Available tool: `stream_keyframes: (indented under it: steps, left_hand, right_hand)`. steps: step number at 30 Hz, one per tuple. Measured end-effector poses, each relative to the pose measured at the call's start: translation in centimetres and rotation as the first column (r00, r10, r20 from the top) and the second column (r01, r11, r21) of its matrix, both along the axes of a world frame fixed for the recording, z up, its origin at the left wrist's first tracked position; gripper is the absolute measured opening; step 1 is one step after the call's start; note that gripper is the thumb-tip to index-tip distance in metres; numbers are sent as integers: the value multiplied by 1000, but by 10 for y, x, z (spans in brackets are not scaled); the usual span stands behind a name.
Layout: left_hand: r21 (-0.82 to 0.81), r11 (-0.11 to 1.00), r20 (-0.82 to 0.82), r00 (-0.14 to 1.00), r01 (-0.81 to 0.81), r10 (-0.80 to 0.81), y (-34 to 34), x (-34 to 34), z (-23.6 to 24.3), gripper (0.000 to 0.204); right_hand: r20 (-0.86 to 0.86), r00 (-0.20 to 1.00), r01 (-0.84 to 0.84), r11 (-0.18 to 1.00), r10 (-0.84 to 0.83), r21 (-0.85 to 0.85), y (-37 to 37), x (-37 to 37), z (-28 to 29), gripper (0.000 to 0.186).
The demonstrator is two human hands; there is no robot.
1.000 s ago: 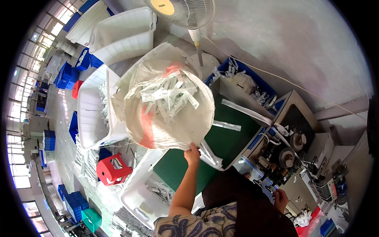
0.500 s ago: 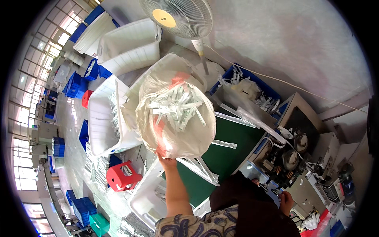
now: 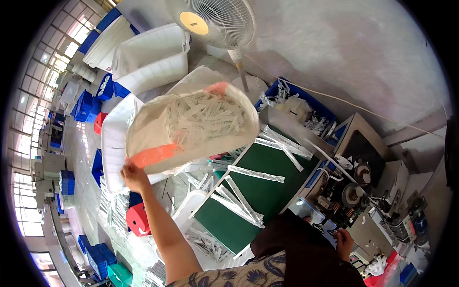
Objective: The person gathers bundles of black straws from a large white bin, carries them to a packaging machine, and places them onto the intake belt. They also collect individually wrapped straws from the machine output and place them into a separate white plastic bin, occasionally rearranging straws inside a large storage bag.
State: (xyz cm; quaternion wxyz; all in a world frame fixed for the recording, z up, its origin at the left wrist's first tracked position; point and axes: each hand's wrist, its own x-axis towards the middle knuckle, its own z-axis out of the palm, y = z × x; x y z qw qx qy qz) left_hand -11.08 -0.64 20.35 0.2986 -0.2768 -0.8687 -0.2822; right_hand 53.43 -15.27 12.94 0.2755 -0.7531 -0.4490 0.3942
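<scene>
My left hand [image 3: 136, 178] is closed on the near-left edge of a large cream woven sack [image 3: 153, 115] with orange bands. The sack's mouth is stretched wide, and thin white strip packets [image 3: 210, 115] lie inside it. Beneath and to the right, a green-topped work surface [image 3: 267, 196] carries several long white strips [image 3: 256, 173]. My right hand [image 3: 343, 244] is low on the right beside the machine, its fingers curled; whether something small is in them is too hard to make out.
A standing fan [image 3: 213, 24] rises behind the sack. White tubs [image 3: 153, 57] and a red stool [image 3: 137, 220] stand to the left. A blue bin [image 3: 315, 107] of strips and wrap sits beyond the green surface, with a machine with reels [image 3: 354, 191] to the right.
My left hand has pulled the sack's edge left and slightly up, widening its mouth. More of the green surface and its strips now shows. My right hand has barely moved.
</scene>
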Motion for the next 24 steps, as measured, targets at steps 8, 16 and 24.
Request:
stream_keyframes:
  steps: [8,16,24]
  left_hand:
    - [69,914,454,828,-400,328,-73,-55,-72,32]
    - [500,695,862,218,-516,-458,-58,-13,-119,22]
    - [377,851,921,246,-365,-302,-44,27,-158,33]
  right_hand:
    - [-33,999,22,1000,-23,-12,-5,-3,1,14]
    - [-36,999,-12,999,14,53,-4,-2,-3,14]
    - [-68,996,58,998,-56,18,-8,-1,3,16]
